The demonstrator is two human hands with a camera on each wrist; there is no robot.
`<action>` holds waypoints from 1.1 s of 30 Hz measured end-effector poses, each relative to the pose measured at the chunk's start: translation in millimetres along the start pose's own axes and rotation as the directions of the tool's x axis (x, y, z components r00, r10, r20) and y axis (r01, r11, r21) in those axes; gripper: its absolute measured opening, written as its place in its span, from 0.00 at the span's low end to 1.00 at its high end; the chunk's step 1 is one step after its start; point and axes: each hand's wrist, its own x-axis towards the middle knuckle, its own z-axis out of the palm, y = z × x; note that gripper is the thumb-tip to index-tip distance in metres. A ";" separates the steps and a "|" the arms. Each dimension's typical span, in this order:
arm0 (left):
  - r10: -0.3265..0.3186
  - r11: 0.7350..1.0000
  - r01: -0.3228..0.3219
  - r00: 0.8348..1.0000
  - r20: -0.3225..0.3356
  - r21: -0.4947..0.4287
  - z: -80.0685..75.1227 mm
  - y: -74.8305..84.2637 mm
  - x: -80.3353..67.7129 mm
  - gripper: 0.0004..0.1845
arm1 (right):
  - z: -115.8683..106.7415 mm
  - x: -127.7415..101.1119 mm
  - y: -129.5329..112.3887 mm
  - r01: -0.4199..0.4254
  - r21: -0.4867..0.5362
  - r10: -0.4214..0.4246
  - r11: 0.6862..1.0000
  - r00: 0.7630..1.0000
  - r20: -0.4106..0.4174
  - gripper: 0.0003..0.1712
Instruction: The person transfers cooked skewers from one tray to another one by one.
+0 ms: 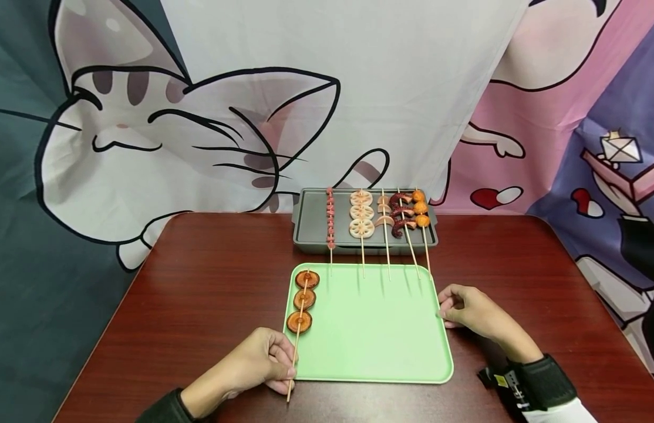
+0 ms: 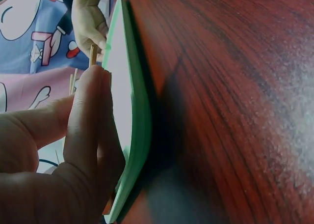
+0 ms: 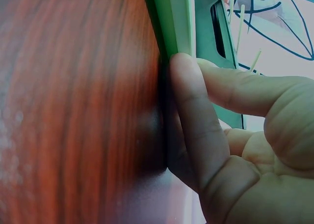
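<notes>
My left hand (image 1: 267, 360) pinches the bare lower end of a mushroom skewer (image 1: 304, 299), with three brown mushroom caps threaded on it. The skewer lies along the left side of a light green tray (image 1: 374, 329), its stick end reaching past the near left corner. In the left wrist view the stick's end (image 2: 93, 54) shows between the fingertips. At the tray's right edge, my right hand (image 1: 472, 311) grips the rim between thumb and fingers. The right wrist view shows the fingers against the green rim (image 3: 179, 27).
Behind the tray stands a grey grill pan (image 1: 312, 220). Across it lie a skewer of small pink pieces (image 1: 330, 220), a lotus root skewer (image 1: 361, 212), a pale-slice skewer (image 1: 384, 220), a tentacle skewer (image 1: 403, 214) and an orange-ball skewer (image 1: 421, 221). Their sticks overhang towards the tray.
</notes>
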 end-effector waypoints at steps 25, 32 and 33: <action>0.109 0.855 -0.006 0.980 -0.168 0.519 15.8 5.5 -2.7 0.12 | 0.3 -1.1 1.6 -0.015 -0.019 0.015 1.000 1.000 -0.014 0.14; 0.143 0.801 -0.006 0.973 -0.181 0.599 14.1 8.8 -3.0 0.13 | 0.3 -1.3 2.6 -0.001 -0.023 0.001 1.000 1.000 -0.008 0.14; 0.143 0.800 -0.007 0.973 -0.180 0.600 12.5 10.3 -3.2 0.12 | 0.3 -1.1 2.7 0.002 -0.025 -0.002 1.000 1.000 -0.005 0.14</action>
